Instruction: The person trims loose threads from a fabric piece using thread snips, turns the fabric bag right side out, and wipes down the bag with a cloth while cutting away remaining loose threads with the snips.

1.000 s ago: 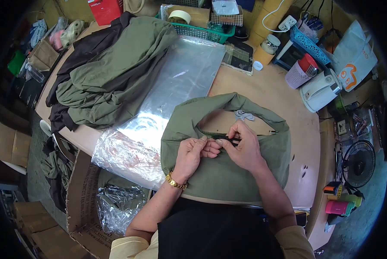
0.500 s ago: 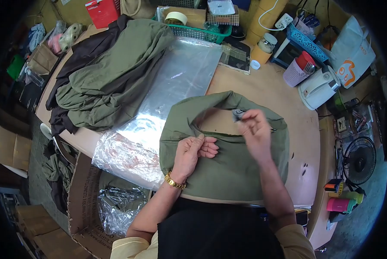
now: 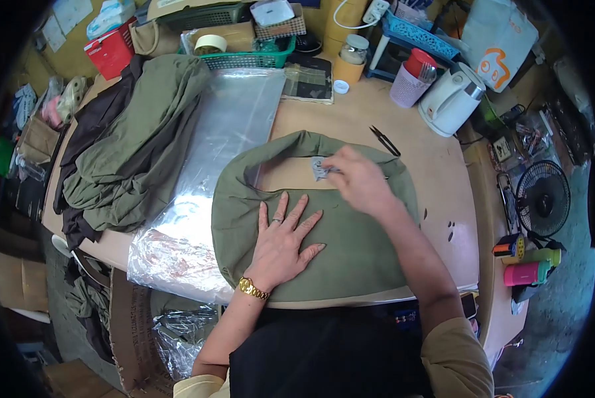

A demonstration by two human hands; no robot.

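Observation:
An olive-green fabric shoulder bag (image 3: pixel 350 259) lies flat on the table, its wide strap looping away from me around a bare patch of tabletop. Pressed flat on the bag's left part, just below the opening, is my left hand (image 3: pixel 284 242), palm down with fingers spread. My right hand (image 3: pixel 360 179) is closed on a small crumpled grey cloth (image 3: pixel 320 168), over the strap opening near the bag's upper edge. Black thread snips (image 3: pixel 385 141) rest on the table just beyond the strap at the right.
Folded olive and dark bags (image 3: pixel 138 146) are piled at the left, beside clear plastic sheets (image 3: pixel 231 139). A green basket (image 3: pixel 244 61), a jar (image 3: pixel 354 50), a lilac cup (image 3: pixel 409 89) and a white kettle (image 3: pixel 451 99) stand at the back. A cardboard box (image 3: pixel 130 325) is below left.
My left hand has gone from curled fingers at the opening to lying flat on the bag. My right hand has lowered the grey cloth towards the opening. The camera view has shifted.

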